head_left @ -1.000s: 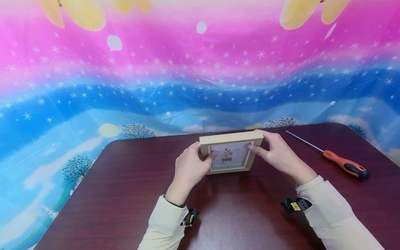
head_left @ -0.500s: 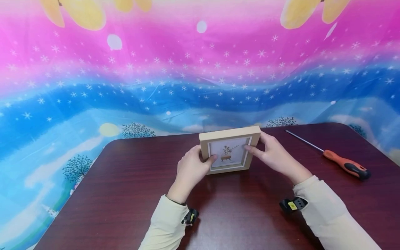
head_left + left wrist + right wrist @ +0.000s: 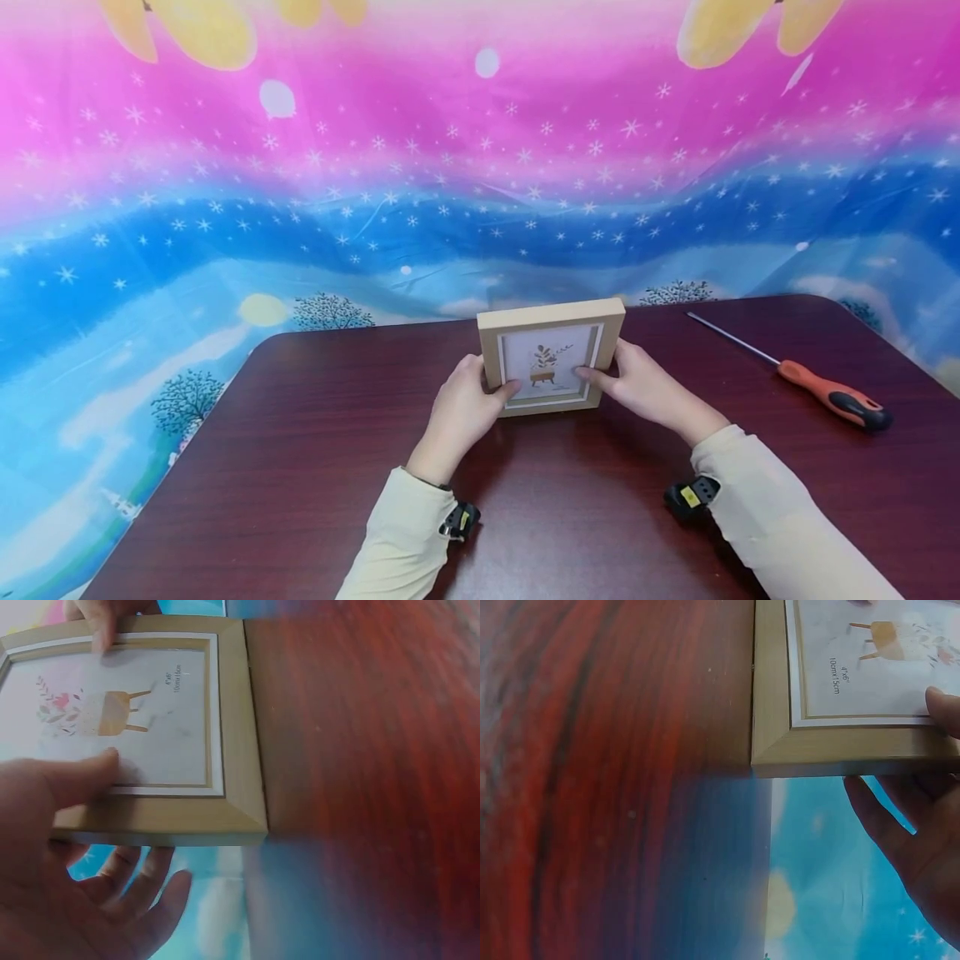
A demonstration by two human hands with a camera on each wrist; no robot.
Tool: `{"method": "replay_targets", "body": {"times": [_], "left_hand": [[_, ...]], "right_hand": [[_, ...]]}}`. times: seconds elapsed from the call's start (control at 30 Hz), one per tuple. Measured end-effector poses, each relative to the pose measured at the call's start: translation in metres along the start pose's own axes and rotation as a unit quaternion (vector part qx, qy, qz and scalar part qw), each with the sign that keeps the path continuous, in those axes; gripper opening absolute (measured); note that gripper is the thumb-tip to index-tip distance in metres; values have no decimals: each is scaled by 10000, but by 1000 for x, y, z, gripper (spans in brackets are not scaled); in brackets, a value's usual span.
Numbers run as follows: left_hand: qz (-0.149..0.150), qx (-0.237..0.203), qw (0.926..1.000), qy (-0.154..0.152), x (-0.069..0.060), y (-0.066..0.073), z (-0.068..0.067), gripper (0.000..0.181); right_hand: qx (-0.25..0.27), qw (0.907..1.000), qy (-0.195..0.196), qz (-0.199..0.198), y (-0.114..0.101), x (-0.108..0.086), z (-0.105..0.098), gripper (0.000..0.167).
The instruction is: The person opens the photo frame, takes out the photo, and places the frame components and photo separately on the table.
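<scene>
A light wood picture frame (image 3: 551, 310) with a white inner border and a potted-plant print stands nearly upright on its bottom edge on the table, its front facing me. My left hand (image 3: 463, 408) grips its left side, thumb over the front and fingers behind. On the opposite side my right hand (image 3: 648, 385) holds it the same way, thumb on the print's right part. In the left wrist view the frame (image 3: 244, 735) touches the tabletop along its bottom edge, and the left hand's fingers reach past its side. The right wrist view has the frame's corner (image 3: 772, 746) and part of the right hand.
A screwdriver (image 3: 828, 396) with an orange and black handle lies on the right of the dark red wooden table (image 3: 300, 467), its shaft pointing to the back. Behind the table's far edge hangs a pink and blue printed cloth (image 3: 450, 183).
The picture frame has tipped up from a backward lean to more upright. My right hand has slid down its right side, while the left hand has shifted only slightly.
</scene>
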State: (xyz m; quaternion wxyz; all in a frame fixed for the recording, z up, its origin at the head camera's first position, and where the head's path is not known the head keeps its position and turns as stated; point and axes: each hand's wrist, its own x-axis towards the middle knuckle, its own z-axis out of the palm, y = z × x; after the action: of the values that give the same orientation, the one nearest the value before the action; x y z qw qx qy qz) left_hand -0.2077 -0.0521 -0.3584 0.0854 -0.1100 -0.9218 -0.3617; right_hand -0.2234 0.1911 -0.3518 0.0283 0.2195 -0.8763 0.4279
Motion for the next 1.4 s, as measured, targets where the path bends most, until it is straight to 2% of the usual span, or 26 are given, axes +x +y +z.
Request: {"method": "replay_targets", "body": {"times": [0.1,0.27,0.53,0.7,0.83,1.0,1.2,1.3,1.4], "left_hand": [[81,-191,9997,-113,1,-1,0,40],[20,-416,9989,-216,2,2,2,43],[-130,-801,9959,-399,6,14,15,46],[-302,-1002,9935,-440,13,31,26,48],[-404,-1224,9911,-330,17,49,34,46],[-535,-1439,9877,-305,22,64,44,41],[-916,-1987,9730,-736,36,76,55,37],[-1135,-2353,9604,-969,43,81,61,32],[-1493,-2659,9456,-1135,47,84,67,26]], "right_hand": [[-7,10000,-37,66,0,0,0,45],[-101,9999,-14,98,0,0,-4,45],[-446,9983,382,35,4,-1,-15,37],[-604,9952,740,216,9,-6,-31,37],[-622,9924,1020,291,12,-8,-43,39],[-590,9907,1118,506,14,-7,-53,49],[-730,9840,1109,1189,22,-7,-65,64],[-710,9794,1030,1588,27,-7,-70,67],[-647,9754,872,1921,32,-8,-71,66]]}}
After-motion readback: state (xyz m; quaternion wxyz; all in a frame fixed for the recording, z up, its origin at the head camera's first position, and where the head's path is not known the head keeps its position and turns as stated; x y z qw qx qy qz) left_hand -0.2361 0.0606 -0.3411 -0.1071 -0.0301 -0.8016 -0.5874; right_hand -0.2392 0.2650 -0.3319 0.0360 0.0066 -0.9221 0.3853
